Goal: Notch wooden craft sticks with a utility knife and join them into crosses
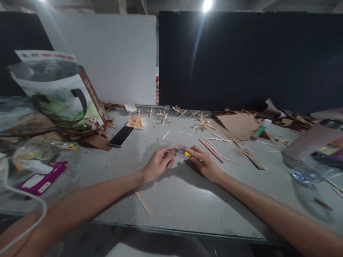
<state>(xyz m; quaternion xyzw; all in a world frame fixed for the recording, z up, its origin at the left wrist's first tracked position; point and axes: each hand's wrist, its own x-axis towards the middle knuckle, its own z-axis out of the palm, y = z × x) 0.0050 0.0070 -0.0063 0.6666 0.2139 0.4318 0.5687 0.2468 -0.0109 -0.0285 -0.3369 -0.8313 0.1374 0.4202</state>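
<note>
In the middle of the grey table my right hand (205,162) grips a small utility knife (187,154) with a yellow handle, its blade end pointing left. My left hand (160,159) is closed in a pinch right by the blade end; what its fingertips hold is too small to make out. Beyond the hands lie a red patterned pencil (211,150) and loose thin wooden sticks (226,139). Farther back are sticks put together in crosses and star shapes (162,116). One flat stick (142,202) lies near the front edge, close to my left forearm.
A phone (122,136) and a yellow packet (136,121) lie at the back left, beside a large open bag (66,103). A purple device (43,178) and white cable (40,200) are at left. Cardboard (238,125), a glue tube (262,128) and a container (302,141) occupy the right.
</note>
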